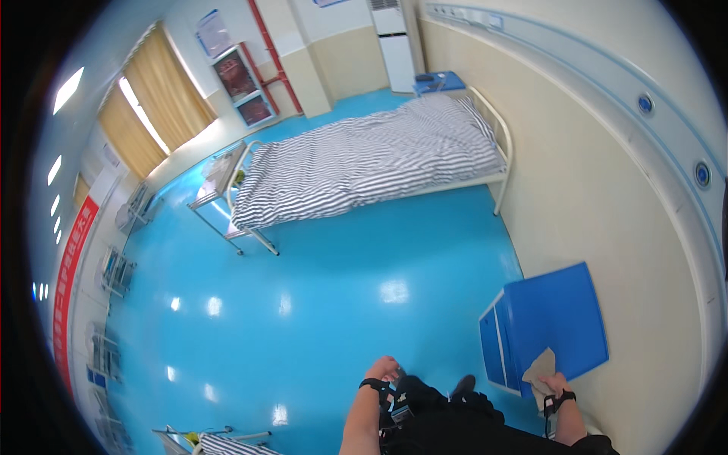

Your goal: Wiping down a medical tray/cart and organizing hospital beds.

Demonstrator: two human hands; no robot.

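A beige cloth [541,367] lies partly on the blue top of a bedside cabinet [565,303] at the lower right. The fingers of my right hand [557,384] are closed on its near edge, and part of it hangs past the cabinet's front corner. My left hand [384,369] is beside my body, over the blue floor, away from the cabinet. Its fingers are curled in, and whatever they may hold is hidden. A black strap circles each wrist.
A bed [364,159] with a striped cover stands ahead, a metal trolley [220,178] at its foot. Another blue cabinet [440,82] is beyond its head. The wall [591,167] runs along my right. Part of another striped bed [227,445] shows at lower left.
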